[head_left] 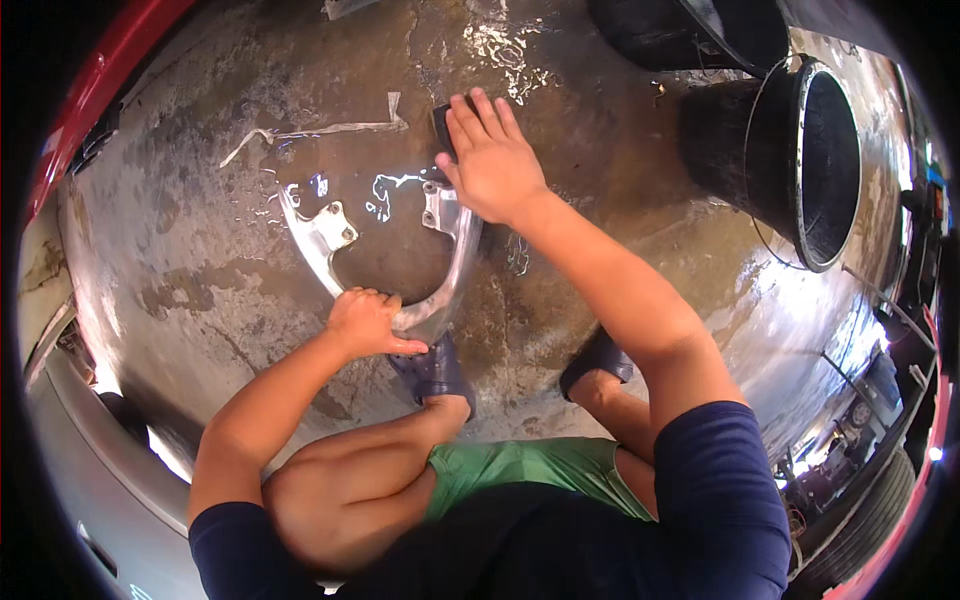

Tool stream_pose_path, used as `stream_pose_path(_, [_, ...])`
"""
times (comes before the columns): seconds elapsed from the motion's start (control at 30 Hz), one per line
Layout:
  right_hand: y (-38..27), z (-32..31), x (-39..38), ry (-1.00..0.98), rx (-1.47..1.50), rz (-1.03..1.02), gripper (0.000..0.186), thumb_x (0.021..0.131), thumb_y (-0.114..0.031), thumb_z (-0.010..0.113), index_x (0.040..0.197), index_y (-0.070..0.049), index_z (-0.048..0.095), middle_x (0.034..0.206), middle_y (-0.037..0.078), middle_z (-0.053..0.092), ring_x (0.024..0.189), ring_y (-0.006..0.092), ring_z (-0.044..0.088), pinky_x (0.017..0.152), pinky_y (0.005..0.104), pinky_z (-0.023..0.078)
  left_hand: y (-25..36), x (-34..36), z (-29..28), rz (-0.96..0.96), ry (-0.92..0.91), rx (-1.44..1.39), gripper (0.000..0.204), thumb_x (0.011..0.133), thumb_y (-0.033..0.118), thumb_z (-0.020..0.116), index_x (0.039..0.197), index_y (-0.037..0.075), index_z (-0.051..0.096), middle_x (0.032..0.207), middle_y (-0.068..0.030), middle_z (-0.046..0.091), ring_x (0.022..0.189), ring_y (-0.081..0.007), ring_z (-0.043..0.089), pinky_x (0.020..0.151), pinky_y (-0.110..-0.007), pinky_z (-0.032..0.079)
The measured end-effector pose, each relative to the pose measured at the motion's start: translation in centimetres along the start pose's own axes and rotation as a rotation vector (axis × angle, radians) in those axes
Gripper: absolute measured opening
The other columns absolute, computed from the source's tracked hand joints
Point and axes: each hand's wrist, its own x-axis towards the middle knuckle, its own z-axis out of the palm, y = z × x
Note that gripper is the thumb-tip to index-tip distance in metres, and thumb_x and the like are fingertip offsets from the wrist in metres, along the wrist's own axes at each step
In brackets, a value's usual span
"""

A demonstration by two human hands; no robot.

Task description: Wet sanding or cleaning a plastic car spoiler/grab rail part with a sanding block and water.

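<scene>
A silvery U-shaped metal rail with bolt-hole brackets, like a motorcycle grab rail point(462, 258), rests on the wet concrete floor in front of me. My left hand point(364, 320) is wrapped round its curved near end, thumb out to the right. Over the rail's far right end lies my right hand point(494, 168), palm down, fingers stretched out and slightly apart. A thin dark piece point(441, 128), possibly sandpaper, pokes out beneath its fingers on the left. The palm covers most of that piece and the tip of the rail's right arm.
A black bucket point(725, 140) lies tipped on its side at the right, with another dark container point(660, 35) behind it. A crumpled pale strip point(330, 130) is on the floor beyond the rail. My shoes point(435, 368) are close to the rail's near end. A grey panel point(100, 480) stands at the left.
</scene>
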Motion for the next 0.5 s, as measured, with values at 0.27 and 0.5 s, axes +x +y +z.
stream_pose_path(0.27, [-3.1,-0.6,-4.3,-0.092,-0.131,-0.018,0.076,0.106,-0.049,0.045,0.159,0.005,0.037,0.172,0.018,0.027,0.160,0.0365,0.021,0.130,0.0528,0.015,-0.1,-1.0,0.2,0.021,0.077,-0.026,0.102,0.069,0.096,0.060,0.100,0.000,0.074,0.092,-0.0190,0.077,0.094,-0.0350,0.075,0.091,-0.044,0.057])
stream_pose_path(0.5, [-4.9,-0.4,-7.5,-0.196,0.029,0.001,0.077,0.106,-0.047,0.049,0.163,0.002,0.031,0.175,0.020,0.016,0.161,0.0390,0.018,0.130,0.0524,0.016,-0.7,-0.8,1.2,-0.012,0.037,-0.028,0.108,0.066,0.097,0.060,0.108,-0.001,0.074,0.097,-0.0206,0.077,0.096,-0.0354,0.075,0.093,-0.045,0.056])
